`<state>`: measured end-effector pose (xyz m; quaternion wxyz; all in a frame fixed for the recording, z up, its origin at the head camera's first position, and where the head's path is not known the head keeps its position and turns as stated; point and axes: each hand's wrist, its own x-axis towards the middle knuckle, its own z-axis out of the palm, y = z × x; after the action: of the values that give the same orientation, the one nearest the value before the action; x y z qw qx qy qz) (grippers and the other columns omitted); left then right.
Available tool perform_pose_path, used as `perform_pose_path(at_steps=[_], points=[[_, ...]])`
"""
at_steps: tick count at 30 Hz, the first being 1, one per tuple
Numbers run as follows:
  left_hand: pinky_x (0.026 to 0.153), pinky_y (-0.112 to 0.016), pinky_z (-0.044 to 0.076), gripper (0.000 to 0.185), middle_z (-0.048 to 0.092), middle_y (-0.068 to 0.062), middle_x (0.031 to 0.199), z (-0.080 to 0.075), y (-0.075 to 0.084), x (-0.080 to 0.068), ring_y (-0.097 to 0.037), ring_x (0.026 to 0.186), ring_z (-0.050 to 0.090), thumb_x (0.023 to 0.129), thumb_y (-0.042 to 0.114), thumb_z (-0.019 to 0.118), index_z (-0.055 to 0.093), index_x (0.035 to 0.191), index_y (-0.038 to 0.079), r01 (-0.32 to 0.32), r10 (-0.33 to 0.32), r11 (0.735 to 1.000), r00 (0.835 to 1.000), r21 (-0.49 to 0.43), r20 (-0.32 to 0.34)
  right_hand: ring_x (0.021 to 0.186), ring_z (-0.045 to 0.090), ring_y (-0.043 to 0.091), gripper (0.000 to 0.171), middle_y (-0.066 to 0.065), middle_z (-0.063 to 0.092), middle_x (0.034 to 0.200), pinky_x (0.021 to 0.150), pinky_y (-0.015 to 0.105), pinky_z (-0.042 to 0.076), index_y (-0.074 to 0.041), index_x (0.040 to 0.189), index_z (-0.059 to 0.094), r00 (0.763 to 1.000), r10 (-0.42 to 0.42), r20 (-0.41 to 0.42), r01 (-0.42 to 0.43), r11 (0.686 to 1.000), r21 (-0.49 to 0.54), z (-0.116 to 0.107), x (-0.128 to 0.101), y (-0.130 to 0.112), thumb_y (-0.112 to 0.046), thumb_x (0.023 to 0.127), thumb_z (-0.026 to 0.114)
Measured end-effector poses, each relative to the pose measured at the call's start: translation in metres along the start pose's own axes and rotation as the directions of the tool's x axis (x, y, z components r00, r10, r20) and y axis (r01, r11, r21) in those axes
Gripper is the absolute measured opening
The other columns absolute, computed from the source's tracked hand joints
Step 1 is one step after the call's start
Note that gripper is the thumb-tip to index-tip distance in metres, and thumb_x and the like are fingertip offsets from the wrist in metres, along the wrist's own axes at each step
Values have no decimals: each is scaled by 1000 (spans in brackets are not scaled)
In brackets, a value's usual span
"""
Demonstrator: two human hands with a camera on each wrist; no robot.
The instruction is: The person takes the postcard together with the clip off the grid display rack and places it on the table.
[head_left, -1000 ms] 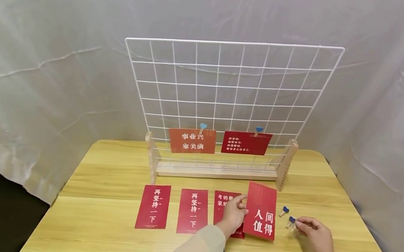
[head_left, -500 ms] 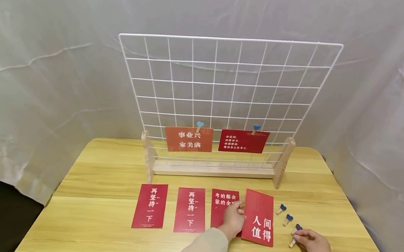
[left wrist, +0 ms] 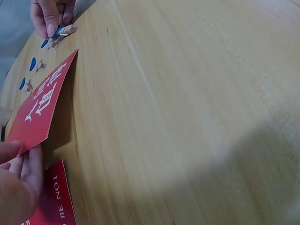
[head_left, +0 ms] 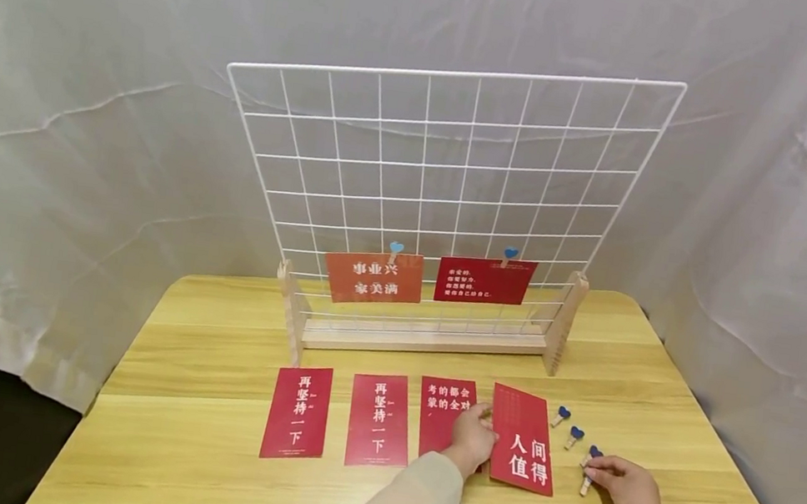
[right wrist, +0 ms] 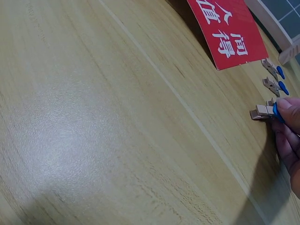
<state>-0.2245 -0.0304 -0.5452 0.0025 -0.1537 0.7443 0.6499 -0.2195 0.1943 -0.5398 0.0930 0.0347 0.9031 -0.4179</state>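
- Head view: a person sits at a light wooden table hung round with white cloth. The left hand pinches the left edge of a red card printed with large white characters, thumb and fingers curled on it; the card lies near the table's front, tilted a little off the surface on the hand's side.
- The right hand pinches a small wooden clothespin with a blue heart just to the right of that card, low over the table. Two more heart clothespins lie on the wood between the card and the stand.
- Three more red cards lie in a row to the left of the held one (the nearest is partly under the left hand). Behind them stands a white wire grid in a wooden base, with two red cards clipped along its lower rows.
- Left wrist view: the left hand's fingers grip the near corner of the red card, whose edge is lifted and casts a shadow on the wood. Beyond it, the right hand holds the clothespin at the table.
- Right wrist view: the right hand's fingertips squeeze the blue-heart end of the clothespin, which touches the table. The two spare clothespins lie just beyond, near the red card.
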Motion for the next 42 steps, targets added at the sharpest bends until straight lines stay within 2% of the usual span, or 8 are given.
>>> perform_pose_path(at_steps=[5, 9, 12, 16, 22, 27, 33, 42], points=[[62, -28, 49, 33, 59, -9, 82, -7, 14, -4, -19, 72, 57, 75, -7, 56, 55, 108, -5, 73, -75, 995, 996, 66, 39, 89, 54, 26, 22, 16, 60, 97, 65, 25, 48, 0, 89, 65, 1000, -14, -6, 14, 1000, 7, 1, 1, -1, -19, 78, 64], [69, -33, 47, 26, 59, -9, 90, -10, 20, -4, -21, 82, 55, 79, 5, 60, 58, 104, -3, 87, -97, 983, 994, 160, 54, 97, 49, 37, 27, 20, 58, 102, 73, 38, 45, 0, 91, 65, 1000, -18, -12, 18, 1000, -2, -1, 0, -3, -25, 78, 63], [68, -33, 47, 25, 58, -7, 91, -12, 24, -4, -19, 81, 53, 79, 8, 60, 59, 102, -2, 110, -124, 977, 990, 181, 68, 100, 46, 40, 34, 22, 55, 105, 73, 40, 44, 0, 93, 64, 1000, -12, -27, 11, 1000, -25, -3, 0, -4, -31, 79, 61], [61, -29, 45, 29, 57, -6, 92, -18, 28, -3, -16, 68, 51, 79, 9, 60, 57, 105, -2, 125, -143, 976, 985, 176, 93, 89, 53, 30, 40, 19, 58, 99, 65, 29, 47, 3, 97, 61, 999, 5, -39, -5, 1000, 1, -4, 1, -4, -33, 79, 61], [64, -33, 50, 34, 57, -8, 95, -31, 30, -3, -19, 73, 55, 80, 8, 58, 53, 111, -3, 119, -130, 990, 979, 77, 157, 73, 50, 8, 47, 5, 60, 87, 59, 25, 46, 6, 105, 55, 999, 37, -26, -35, 996, 79, -6, -1, -9, -34, 80, 59], [66, -35, 50, 35, 58, -7, 89, -44, 30, -1, -23, 80, 56, 80, 6, 57, 51, 114, -3, 112, -112, 994, 972, 12, 207, 72, 51, 8, 50, 4, 59, 86, 60, 24, 46, 7, 109, 52, 998, 46, -44, -41, 991, 124, -8, -3, -17, -34, 81, 58], [66, -34, 50, 33, 58, -9, 92, -61, 31, 2, -26, 82, 56, 81, 6, 56, 51, 113, -4, 94, -84, 995, 977, -42, 195, 74, 53, 11, 50, 4, 59, 85, 60, 31, 47, 5, 105, 55, 996, -11, -93, 23, 991, 129, -5, 4, -25, -38, 80, 59], [65, -30, 50, 25, 57, -7, 88, -82, 31, 4, -24, 82, 57, 83, 8, 55, 55, 105, -3, 73, -58, 994, 983, -82, 173, 82, 52, 12, 52, 4, 58, 97, 60, 23, 45, -11, 107, 57, 984, -98, -150, 111, 990, 83, 35, 59, 15, -53, 77, 51]])
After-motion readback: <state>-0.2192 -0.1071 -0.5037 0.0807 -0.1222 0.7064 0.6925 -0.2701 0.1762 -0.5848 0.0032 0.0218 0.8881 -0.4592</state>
